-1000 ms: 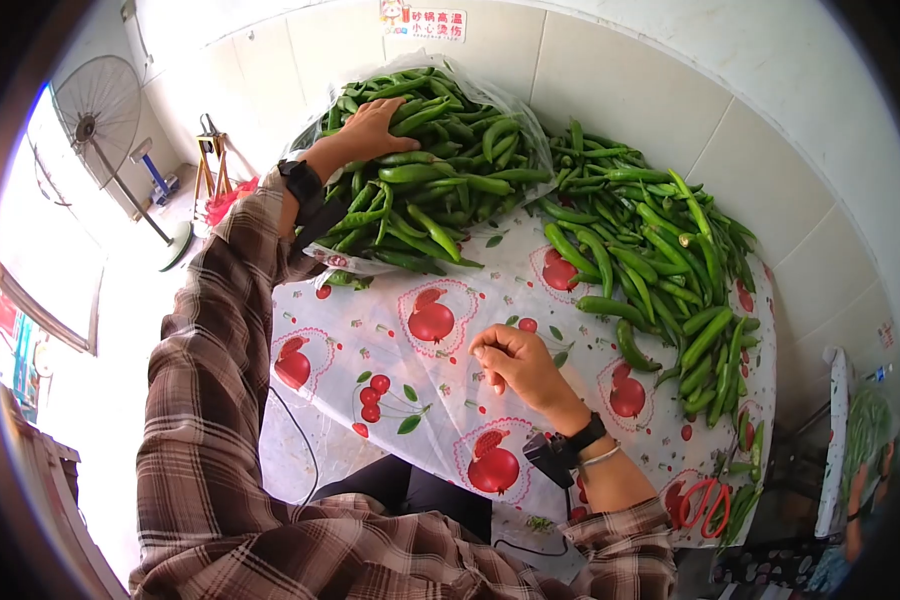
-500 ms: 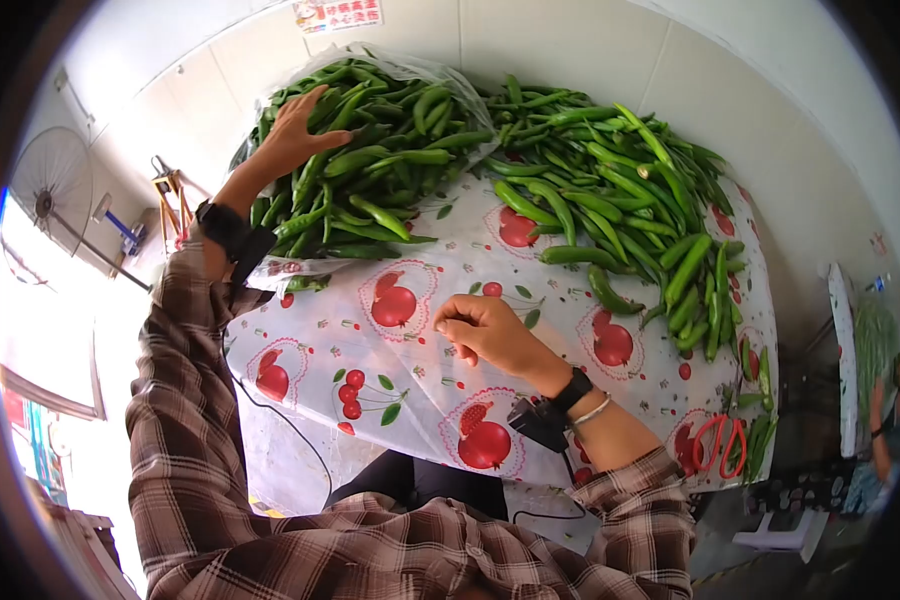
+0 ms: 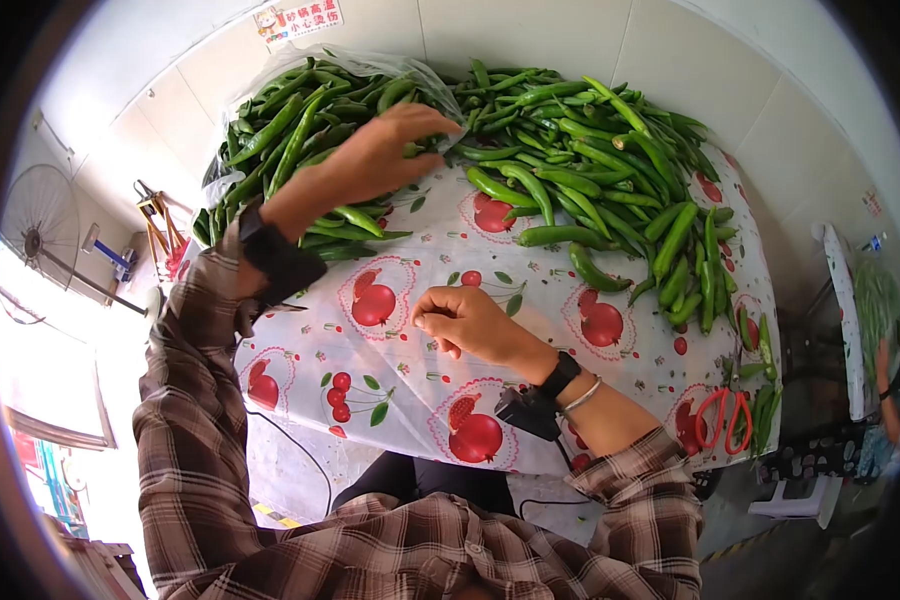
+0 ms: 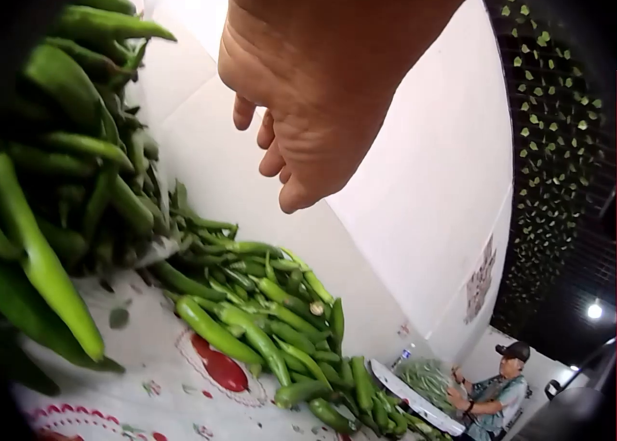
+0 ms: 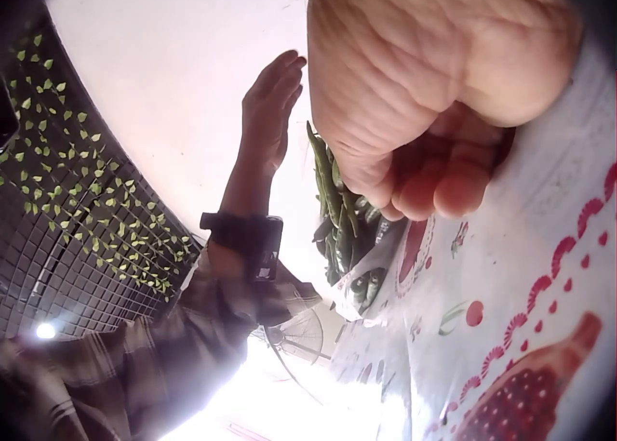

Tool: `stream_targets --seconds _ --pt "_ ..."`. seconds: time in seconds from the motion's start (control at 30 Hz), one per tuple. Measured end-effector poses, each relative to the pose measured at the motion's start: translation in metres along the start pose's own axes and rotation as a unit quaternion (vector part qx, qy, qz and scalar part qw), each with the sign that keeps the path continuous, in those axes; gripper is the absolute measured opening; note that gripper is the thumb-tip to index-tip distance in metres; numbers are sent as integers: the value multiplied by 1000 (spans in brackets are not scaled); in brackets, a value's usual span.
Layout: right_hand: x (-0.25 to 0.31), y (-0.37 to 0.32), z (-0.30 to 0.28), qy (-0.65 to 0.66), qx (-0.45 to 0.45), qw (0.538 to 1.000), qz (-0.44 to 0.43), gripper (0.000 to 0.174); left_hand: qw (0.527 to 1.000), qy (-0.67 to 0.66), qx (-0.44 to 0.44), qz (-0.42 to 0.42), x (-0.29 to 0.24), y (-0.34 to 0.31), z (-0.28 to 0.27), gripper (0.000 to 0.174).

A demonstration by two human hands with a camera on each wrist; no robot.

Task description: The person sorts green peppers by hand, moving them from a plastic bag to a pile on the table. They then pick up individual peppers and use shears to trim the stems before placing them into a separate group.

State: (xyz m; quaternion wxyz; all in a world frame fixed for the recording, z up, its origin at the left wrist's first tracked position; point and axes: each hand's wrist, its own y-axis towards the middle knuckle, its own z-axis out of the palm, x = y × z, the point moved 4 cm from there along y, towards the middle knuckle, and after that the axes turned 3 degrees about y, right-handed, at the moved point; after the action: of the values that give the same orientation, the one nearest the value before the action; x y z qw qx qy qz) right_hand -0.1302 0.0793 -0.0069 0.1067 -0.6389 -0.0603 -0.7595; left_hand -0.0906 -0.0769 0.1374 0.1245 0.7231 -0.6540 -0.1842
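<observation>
the left hand (image 3: 385, 150) is raised over the right part of the bagged green peppers (image 3: 295, 115), its grip spread, with the thumb apart from the fingers and nothing held. the clear plastic bag (image 3: 410, 70) stands at the far left of the counter (image 3: 420, 395), its top gaping around the peppers. just beside it, toward the right, a loose heap of green peppers (image 3: 620, 185) lies on the patterned cover, near the tiled wall (image 3: 530, 35). the right hand (image 3: 475, 325) is at the middle of the counter, in front of both lots; its grip is loosely curled and pinches nothing. whether it touches the cover, i cannot tell. red-handled scissors (image 3: 722, 422) lie near the right edge, beside a few thin green pieces (image 3: 763, 410). a fan (image 3: 35, 238) stands on the floor, off to the left.
</observation>
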Motion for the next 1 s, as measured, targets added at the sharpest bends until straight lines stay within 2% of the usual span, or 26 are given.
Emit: stream_targets --seconds 0.07,0.1,0.17,0.2,0.27,0.3,0.33,0.4,0.43,0.5,0.53,0.6,0.73,0.8,0.93,1.0 --pt "0 0 0 -7 3 1000 -6 12 997 -49 65 7 -8 6 29 39" --pt "1 0 0 -7 2 1000 -5 12 997 -50 65 7 -11 10 38 39" --pt "2 0 1 -18 6 1000 -2 12 989 -67 131 -21 -14 14 61 45" --pt "1 0 0 -18 4 1000 -2 12 989 -68 130 -20 -13 17 72 45" --pt "-1 1 0 3 8 1000 -4 11 989 -72 129 -31 -6 25 93 54" --pt "-1 1 1 2 6 1000 -3 11 992 -55 113 -10 0 30 102 72" --pt "-1 1 1 7 4 1000 -10 10 992 -57 112 -9 7 34 112 72" --pt "0 1 0 12 0 1000 -15 10 989 -24 136 -44 14 43 122 86" --pt "-1 1 0 2 3 1000 -15 10 989 -26 136 -42 15 47 124 86" --pt "-1 1 0 -7 3 1000 -14 11 974 -10 210 -80 22 51 136 98" --pt "-1 1 0 -8 5 1000 -16 12 975 -11 209 -79 25 53 139 98" --pt "1 1 1 -9 8 1000 -17 12 962 1 257 -94 21 56 135 109" --pt "0 1 1 1 -4 1000 -24 10 959 4 264 -103 23 58 135 114" --pt "-1 1 1 -2 -6 1000 -27 10 964 22 239 -113 26 56 140 116" --pt "1 1 1 5 -3 999 -32 10 968 23 231 -96 25 57 138 115" --pt "1 1 1 5 -3 1000 -29 10 953 31 275 -123 21 57 133 111"
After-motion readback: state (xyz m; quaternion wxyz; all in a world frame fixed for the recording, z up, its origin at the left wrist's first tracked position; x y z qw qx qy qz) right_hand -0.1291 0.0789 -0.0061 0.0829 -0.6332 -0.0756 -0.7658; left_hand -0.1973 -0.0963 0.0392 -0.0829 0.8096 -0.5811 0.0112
